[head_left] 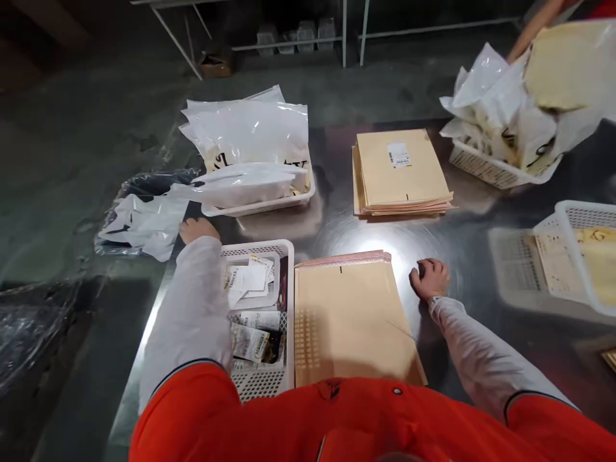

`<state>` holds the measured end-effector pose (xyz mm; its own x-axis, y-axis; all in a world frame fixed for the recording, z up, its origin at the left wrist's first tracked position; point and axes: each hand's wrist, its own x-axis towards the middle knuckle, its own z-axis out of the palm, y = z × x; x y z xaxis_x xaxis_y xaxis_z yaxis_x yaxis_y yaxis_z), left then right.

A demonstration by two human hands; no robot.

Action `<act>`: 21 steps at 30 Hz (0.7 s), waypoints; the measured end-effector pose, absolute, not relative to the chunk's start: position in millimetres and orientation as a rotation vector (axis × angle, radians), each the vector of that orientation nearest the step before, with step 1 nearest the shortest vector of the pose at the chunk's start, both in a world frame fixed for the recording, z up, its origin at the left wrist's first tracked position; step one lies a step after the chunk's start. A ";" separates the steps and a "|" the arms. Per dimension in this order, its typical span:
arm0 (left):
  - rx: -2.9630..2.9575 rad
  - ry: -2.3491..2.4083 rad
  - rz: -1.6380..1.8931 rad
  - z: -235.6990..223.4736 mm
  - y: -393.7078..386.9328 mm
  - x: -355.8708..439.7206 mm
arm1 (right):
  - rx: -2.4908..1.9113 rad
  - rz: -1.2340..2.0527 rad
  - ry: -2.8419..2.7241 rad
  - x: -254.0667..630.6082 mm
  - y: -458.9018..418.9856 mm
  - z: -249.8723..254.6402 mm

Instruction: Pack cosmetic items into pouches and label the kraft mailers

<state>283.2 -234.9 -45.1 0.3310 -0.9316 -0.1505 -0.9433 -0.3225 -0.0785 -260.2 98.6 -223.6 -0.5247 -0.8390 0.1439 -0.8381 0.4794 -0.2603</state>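
My left hand is at the table's left edge, fingers curled down, beside a white plastic bag that hangs over a dark bag-lined bin; what it grips, if anything, is hidden. On the bare metal my right hand rests with curled fingers, a small black object showing between thumb and forefinger. Between my arms lies a stack of tan padded envelopes. Left of it, a white basket contains small labelled packets and a tray of labels.
Ahead is a white basket heaped with white plastic mailers. Right of it sits another envelope pile, its top one labelled. More baskets stand to the right. A co-worker's arm reaches in at the upper right.
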 end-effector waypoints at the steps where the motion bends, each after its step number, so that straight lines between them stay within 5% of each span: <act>1: -2.413 1.661 0.066 -47.1 -229.4 283.7 | -1.532 -0.457 2.702 -259.5 99.0 -223.0; 11: -1.883 2.441 0.393 -78.6 -199.4 89.2 | -1.497 -0.399 2.701 -261.7 99.7 -221.0; 21: -2.429 2.149 0.529 -113.0 -250.0 1.7 | -1.549 -0.437 2.709 -266.3 99.9 -227.8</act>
<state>1.7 -250.0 -113.0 0.0972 -0.9850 -0.1427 -0.9386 -0.1384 0.3160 -266.3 99.9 -227.8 -0.5164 -0.8441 0.1446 -0.8467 0.4780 -0.2336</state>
